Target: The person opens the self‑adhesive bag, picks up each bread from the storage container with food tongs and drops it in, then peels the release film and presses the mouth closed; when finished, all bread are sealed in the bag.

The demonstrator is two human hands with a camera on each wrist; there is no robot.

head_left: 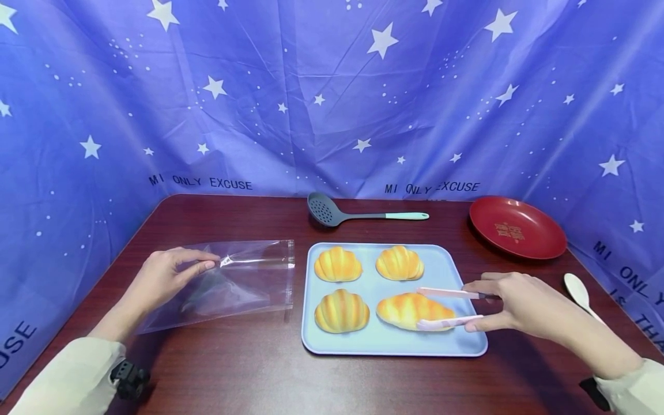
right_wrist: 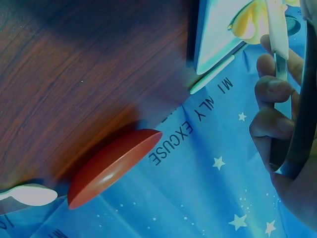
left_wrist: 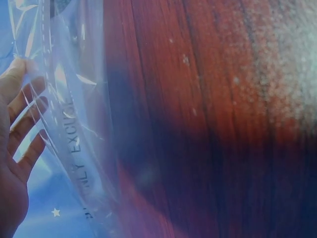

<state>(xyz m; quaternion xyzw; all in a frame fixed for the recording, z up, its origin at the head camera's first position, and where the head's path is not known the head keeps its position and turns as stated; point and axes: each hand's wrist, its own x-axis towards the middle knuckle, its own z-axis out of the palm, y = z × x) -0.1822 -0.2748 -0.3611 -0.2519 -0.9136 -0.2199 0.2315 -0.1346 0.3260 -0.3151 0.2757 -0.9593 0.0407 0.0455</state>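
Observation:
A clear plastic bag [head_left: 254,291] lies on the left of the table, pinched at its upper side between thumb and fingers of my left hand [head_left: 168,274]. My right hand [head_left: 529,305] holds a pair of tongs [head_left: 448,293] with pale pinkish tips. One tong arm lies along the far side of a long golden bread roll [head_left: 402,305], the other over its near edge; whether they squeeze it I cannot tell. That roll is on a light blue tray [head_left: 394,346] with a front-left croissant [head_left: 342,311], a back-left croissant [head_left: 338,264] and a back-right croissant [head_left: 398,263].
Behind the tray lies a grey skimmer [head_left: 325,211] with a mint handle. A red plate [head_left: 519,227] stands at the back right corner. Near the right edge is a pale spoon [head_left: 577,289], partly behind my right arm. A starry blue cloth [head_left: 332,127] hangs round the table.

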